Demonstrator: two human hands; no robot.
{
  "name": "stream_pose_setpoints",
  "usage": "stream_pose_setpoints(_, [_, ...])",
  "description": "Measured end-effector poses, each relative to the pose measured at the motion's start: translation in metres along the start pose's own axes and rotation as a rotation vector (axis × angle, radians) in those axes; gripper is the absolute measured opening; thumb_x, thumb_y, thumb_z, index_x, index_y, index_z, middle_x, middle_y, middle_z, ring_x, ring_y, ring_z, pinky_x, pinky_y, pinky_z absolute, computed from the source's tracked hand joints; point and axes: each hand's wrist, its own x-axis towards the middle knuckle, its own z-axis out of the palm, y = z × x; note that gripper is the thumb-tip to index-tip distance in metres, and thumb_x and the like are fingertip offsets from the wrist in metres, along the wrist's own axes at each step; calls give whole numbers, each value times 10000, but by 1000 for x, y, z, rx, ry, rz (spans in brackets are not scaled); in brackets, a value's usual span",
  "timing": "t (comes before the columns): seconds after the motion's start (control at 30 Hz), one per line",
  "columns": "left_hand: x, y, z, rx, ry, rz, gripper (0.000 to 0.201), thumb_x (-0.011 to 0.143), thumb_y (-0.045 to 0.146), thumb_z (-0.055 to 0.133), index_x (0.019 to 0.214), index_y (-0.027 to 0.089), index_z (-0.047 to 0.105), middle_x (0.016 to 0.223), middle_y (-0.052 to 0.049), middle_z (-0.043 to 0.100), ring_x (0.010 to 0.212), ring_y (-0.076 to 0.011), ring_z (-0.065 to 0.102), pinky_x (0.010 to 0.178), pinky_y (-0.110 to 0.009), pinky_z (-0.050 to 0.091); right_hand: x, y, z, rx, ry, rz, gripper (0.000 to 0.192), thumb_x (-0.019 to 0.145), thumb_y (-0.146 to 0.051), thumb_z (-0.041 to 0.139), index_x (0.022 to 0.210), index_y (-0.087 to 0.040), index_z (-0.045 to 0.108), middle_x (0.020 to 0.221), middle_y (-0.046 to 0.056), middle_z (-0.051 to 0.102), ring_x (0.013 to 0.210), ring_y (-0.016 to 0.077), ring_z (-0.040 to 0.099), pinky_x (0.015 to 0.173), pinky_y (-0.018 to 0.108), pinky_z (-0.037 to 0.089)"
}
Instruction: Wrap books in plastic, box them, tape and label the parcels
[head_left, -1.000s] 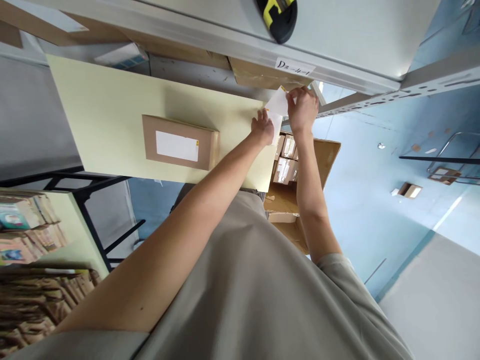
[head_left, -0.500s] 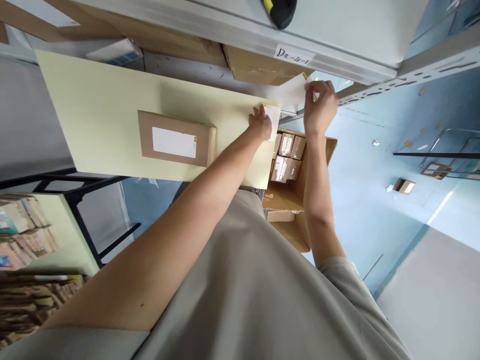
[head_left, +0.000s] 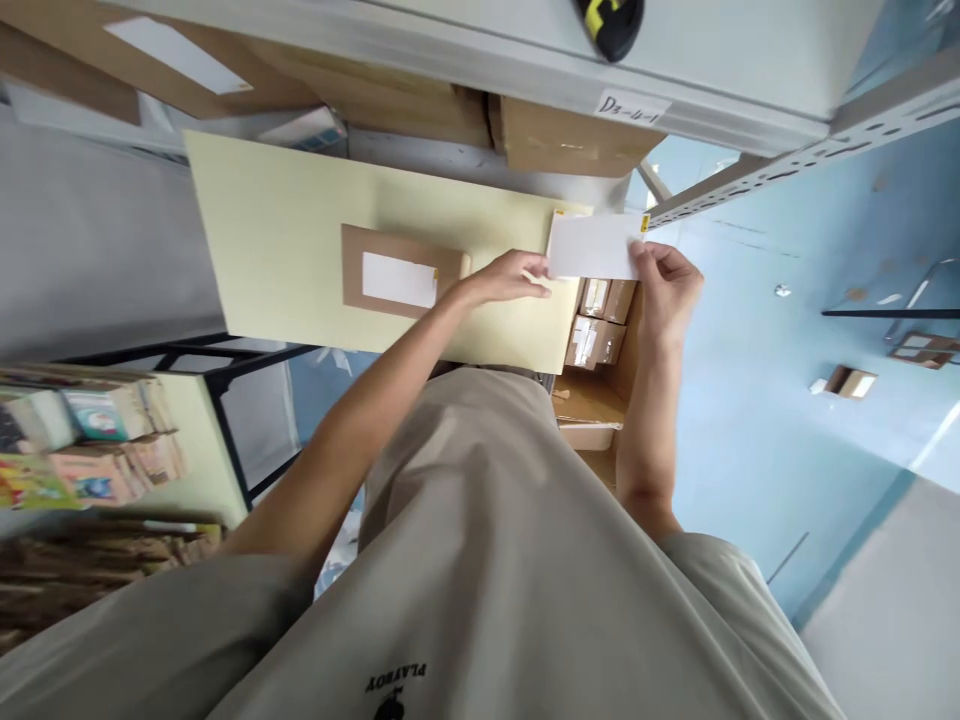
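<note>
A white label sheet with a yellow corner hangs in the air over the far right corner of the pale yellow table. My right hand pinches its right end. My left hand holds its left edge with fingertips. A flat brown cardboard parcel with a white label on top lies on the table, just left of my left hand.
An open carton with small wrapped boxes stands on the blue floor beside the table. A grey metal shelf with cardboard boxes runs behind, a black and yellow scanner on it. Stacked books sit at the left.
My right hand peeled the white sheet off the table corner and brought it down toward me. My left hand lifted off the table and took the sheet's left edge. The view shifted.
</note>
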Motion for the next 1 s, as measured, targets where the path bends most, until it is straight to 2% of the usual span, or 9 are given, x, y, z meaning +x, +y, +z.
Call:
stream_pose_setpoints(0.13, [-91, -40, -7, -449, 118, 80, 383, 809, 511, 979, 1043, 216, 913, 1152, -116, 923, 1198, -326, 854, 1159, -508, 650, -19, 7, 28, 241, -151, 81, 473, 923, -724, 992, 876, -287, 817, 803, -11, 741, 869, 217, 778, 841, 417, 715])
stream_pose_setpoints(0.27, [-142, -56, -9, -618, 290, 111, 219, 805, 411, 940, 815, 213, 847, 934, -71, 878, 1014, -277, 855, 1055, -463, 669, -28, 6, 71, 346, -325, 87, 573, 861, -803, 1027, 876, -270, 815, 811, -14, 741, 852, 211, 779, 760, 395, 703])
stream_pose_setpoints(0.37, [-163, -65, -17, -640, 383, 129, 166, 823, 310, 906, 743, 211, 799, 848, -56, 829, 952, -275, 849, 979, -462, 686, -32, 1, 99, 341, -396, 31, 613, 867, -865, 995, 914, -280, 818, 838, -8, 749, 900, 239, 798, 754, 414, 688])
stream_pose_setpoints(0.5, [-185, -87, -31, -618, 518, 162, 184, 871, 234, 889, 731, 225, 771, 799, -25, 783, 903, -270, 853, 926, -482, 717, -36, -12, 124, 274, -482, -20, 524, 952, -812, 972, 972, -311, 818, 829, -6, 762, 916, 235, 749, 867, 443, 669])
stream_pose_setpoints(0.63, [-200, -114, -45, -632, 506, 217, 187, 857, 233, 893, 716, 232, 770, 771, -13, 769, 886, -263, 854, 924, -480, 739, -44, -24, 147, 249, -490, -63, 542, 909, -808, 1014, 968, -307, 816, 834, 2, 769, 809, 193, 626, 860, 435, 629])
stream_pose_setpoints(0.7, [-208, -125, -55, -665, 496, 226, 185, 848, 222, 900, 716, 230, 771, 754, -6, 761, 892, -262, 855, 936, -475, 744, -53, -29, 161, 198, -496, -105, 573, 935, -848, 964, 986, -298, 807, 878, 12, 785, 845, 202, 662, 870, 441, 638])
stream_pose_setpoints(0.87, [-241, -150, -83, -666, 481, 261, 148, 878, 185, 901, 773, 211, 800, 793, -7, 792, 911, -263, 867, 943, -469, 737, -106, -67, 204, -41, -377, -353, 512, 1065, -789, 849, 1122, -282, 804, 1078, 57, 839, 1091, 269, 793, 1061, 505, 681])
stream_pose_setpoints(0.93, [-257, -162, -96, -618, 472, 295, 137, 886, 191, 905, 792, 211, 808, 811, -13, 811, 923, -261, 864, 928, -445, 724, -140, -93, 222, -117, -347, -460, 344, 1146, -630, 803, 1124, -287, 827, 1120, 66, 837, 1113, 274, 794, 1070, 512, 684])
stream_pose_setpoints(1.0, [-273, -176, -109, -551, 474, 334, 132, 896, 212, 909, 804, 220, 815, 809, -13, 817, 920, -251, 852, 898, -411, 701, -176, -120, 241, -156, -416, -530, 177, 1165, -420, 765, 1079, -294, 853, 1109, 56, 830, 1054, 262, 789, 967, 476, 697])
